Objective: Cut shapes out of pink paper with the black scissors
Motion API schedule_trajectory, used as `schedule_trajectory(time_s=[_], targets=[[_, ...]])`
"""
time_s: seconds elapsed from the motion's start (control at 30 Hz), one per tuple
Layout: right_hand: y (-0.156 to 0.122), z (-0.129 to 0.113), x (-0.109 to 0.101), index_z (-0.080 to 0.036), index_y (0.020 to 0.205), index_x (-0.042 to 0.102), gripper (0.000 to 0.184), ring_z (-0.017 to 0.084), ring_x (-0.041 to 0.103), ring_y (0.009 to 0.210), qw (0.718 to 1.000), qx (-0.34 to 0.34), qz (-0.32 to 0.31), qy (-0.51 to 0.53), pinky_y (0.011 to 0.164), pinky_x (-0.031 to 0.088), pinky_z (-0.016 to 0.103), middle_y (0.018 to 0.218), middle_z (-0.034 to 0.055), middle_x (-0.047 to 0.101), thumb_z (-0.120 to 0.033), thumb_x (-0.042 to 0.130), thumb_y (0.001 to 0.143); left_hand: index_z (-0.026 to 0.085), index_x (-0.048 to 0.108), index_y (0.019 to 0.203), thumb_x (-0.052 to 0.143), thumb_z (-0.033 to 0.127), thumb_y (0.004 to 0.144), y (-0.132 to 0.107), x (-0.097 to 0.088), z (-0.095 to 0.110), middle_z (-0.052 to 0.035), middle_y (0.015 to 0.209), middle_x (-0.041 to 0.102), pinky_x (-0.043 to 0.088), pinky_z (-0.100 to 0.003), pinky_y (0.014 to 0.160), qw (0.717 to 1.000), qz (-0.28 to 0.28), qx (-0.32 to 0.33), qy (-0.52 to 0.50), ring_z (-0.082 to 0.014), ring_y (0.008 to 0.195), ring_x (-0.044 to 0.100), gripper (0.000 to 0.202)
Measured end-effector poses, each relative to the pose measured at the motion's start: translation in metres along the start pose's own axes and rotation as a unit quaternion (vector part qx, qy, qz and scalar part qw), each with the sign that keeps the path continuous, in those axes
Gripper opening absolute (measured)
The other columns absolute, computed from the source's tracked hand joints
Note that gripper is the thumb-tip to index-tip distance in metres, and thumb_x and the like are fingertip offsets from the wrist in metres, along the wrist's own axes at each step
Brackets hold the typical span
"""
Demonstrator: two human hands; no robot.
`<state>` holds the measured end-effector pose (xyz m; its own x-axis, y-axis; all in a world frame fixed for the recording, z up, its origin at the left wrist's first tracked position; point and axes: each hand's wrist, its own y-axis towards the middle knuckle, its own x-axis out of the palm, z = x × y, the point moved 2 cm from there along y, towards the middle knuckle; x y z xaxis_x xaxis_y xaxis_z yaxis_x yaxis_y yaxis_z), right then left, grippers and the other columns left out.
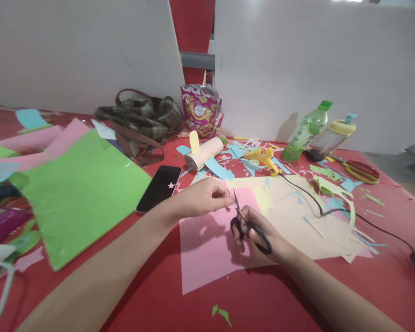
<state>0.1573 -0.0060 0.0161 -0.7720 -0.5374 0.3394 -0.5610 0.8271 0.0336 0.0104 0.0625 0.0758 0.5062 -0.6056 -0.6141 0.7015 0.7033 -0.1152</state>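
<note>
My right hand [259, 226] is closed round the black handles of the scissors [264, 240], whose blades point up and away, slightly apart. Close to the blade tips, my left hand [209, 198] pinches thumb and fingers together; whatever they hold is too small to make out. Both hands are above a pink sheet of paper [204, 258], which lies partly over a cream sheet [304, 240]. Left of my left hand, a small pink paper star [171, 185] rests on a black phone [159, 189].
Beyond my hands lie a paper-covered roll [209, 152] with paper fins, a yellow glue gun [263, 159] and blue scraps. Its black cable [376, 221] runs right. Farther back stand a snack bag [202, 110], a tilted green bottle [306, 131] and a jar. Green sheets [86, 193] cover the left.
</note>
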Motion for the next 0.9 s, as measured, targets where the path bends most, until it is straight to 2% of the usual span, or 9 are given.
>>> schedule_trajectory(time_s=[0.33,0.43,0.63,0.77,0.9], targets=[[0.0,0.0,0.0,-0.02,0.075,0.031,0.033,0.009,0.047,0.05,1.0,-0.001,0.001,-0.003,0.049,0.035,0.024,0.066,-0.0026,0.044,-0.043,0.054,0.071,0.013,0.06,0.063,0.043,0.034,0.073,0.0,0.001,0.0,0.0006,0.058,0.052,0.031,-0.019,0.049,1.0,0.005,0.005,-0.015,-0.0085,0.053,0.043,0.029],[-0.001,0.002,-0.001,-0.02,0.075,0.032,0.032,0.009,0.047,0.051,1.0,-0.003,0.005,-0.001,0.05,0.036,0.025,0.067,-0.0026,0.044,-0.043,0.054,0.071,0.013,0.059,0.062,0.043,0.033,0.073,0.0,0.001,0.001,0.0012,0.057,0.049,0.032,-0.019,0.05,0.999,0.013,0.008,-0.028,-0.0082,0.053,0.042,0.028],[0.0,0.004,-0.002,-0.021,0.078,0.034,0.033,0.01,0.045,0.054,1.0,-0.006,0.02,0.017,0.052,0.036,0.026,0.071,-0.001,0.044,-0.046,0.052,0.07,0.013,0.053,0.057,0.042,0.034,0.074,0.001,0.007,0.003,0.0041,0.049,0.034,0.027,-0.019,0.044,0.996,0.028,-0.005,-0.081,-0.0065,0.047,0.033,0.029],[0.0,0.001,-0.002,-0.021,0.078,0.034,0.035,0.01,0.045,0.054,0.999,-0.018,0.028,0.01,0.054,0.035,0.027,0.073,0.0001,0.045,-0.05,0.05,0.07,0.013,0.048,0.054,0.043,0.035,0.074,0.003,0.015,0.002,0.0039,0.051,0.035,0.028,-0.019,0.045,0.99,0.046,-0.004,-0.132,-0.0065,0.048,0.033,0.03],[-0.002,0.001,-0.004,-0.021,0.081,0.035,0.034,0.011,0.046,0.055,0.999,-0.026,0.029,0.006,0.055,0.035,0.027,0.074,0.0005,0.045,-0.05,0.049,0.07,0.013,0.053,0.062,0.041,0.035,0.076,0.005,0.022,-0.001,0.0031,0.053,0.039,0.03,-0.02,0.048,0.985,0.055,-0.012,-0.165,-0.0073,0.05,0.036,0.028]])
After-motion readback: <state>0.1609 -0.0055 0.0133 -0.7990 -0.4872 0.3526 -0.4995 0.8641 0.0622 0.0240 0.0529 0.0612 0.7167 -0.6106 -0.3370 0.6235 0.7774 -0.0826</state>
